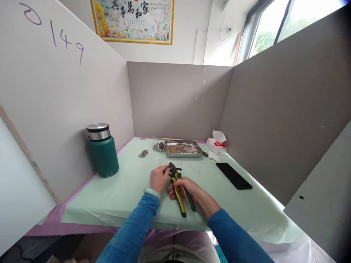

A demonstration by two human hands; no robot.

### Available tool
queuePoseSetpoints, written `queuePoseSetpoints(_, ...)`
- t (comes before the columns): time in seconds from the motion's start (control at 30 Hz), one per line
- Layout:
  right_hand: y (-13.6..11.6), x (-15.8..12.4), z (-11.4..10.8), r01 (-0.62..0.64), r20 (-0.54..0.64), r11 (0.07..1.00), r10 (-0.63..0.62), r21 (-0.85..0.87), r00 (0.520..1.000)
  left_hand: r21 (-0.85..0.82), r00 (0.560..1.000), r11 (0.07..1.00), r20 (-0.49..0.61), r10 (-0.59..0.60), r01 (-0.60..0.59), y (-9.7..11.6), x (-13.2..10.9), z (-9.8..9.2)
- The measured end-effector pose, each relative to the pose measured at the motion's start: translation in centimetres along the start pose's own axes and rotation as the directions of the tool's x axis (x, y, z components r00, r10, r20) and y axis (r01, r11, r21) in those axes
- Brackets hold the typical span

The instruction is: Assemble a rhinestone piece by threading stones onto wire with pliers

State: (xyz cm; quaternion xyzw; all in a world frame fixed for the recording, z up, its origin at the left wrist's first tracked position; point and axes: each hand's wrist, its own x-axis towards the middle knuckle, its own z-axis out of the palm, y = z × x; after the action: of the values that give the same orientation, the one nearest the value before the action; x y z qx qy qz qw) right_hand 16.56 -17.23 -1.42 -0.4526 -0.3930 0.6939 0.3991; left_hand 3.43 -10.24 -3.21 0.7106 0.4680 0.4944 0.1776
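In the head view my right hand (189,187) is wrapped round the yellow and dark green handles of a pair of pliers (180,201). The metal head of the pliers points away from me, up to the fingertips of my left hand (159,178). My left fingers pinch together right beside the jaws; whatever they hold is too small to make out. A pale bangle (152,193) circles my left wrist. Beyond the hands, a few thin slivers, perhaps wire bits, lie on the pale green cloth (131,197).
A metal tray (183,155) of small gold, red and clear pieces stands at the back, beside a small bag (159,147) and a chain-like heap (143,153). Tissues (218,147) and a black flat slab (233,176) lie right. A green bottle (103,157) stands left. Partition walls surround the table.
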Motion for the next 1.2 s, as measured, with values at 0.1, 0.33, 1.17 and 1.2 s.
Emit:
queuePoseSetpoints(0.1, 0.0, 0.0, 0.0, -0.004, 0.004, 1.0, 0.004, 0.001, 1.0, 0.025, 1.0, 1.0, -0.001, -0.009, 0.009, 0.2, -0.1, -0.1)
queuePoseSetpoints(0.33, 0.3, 0.3, -0.3, -0.011, 0.011, 1.0, 0.011, 0.006, 1.0, 0.087, 0.999, 0.996, 0.032, 0.018, -0.021, 0.6, -0.2, -0.4)
queuePoseSetpoints(1.17, 1.4, 1.7, -1.2, 0.029, -0.007, 1.0, -0.028, 0.001, 1.0, -0.075, 0.993, 0.992, 0.071, -0.091, 0.097, 0.9, 0.3, -0.8)
queuePoseSetpoints(1.2, 1.4, 1.6, -1.1, 0.024, -0.003, 1.0, -0.024, 0.009, 1.0, -0.082, 0.993, 0.992, 0.067, -0.094, 0.099, 0.9, 0.3, -0.8)
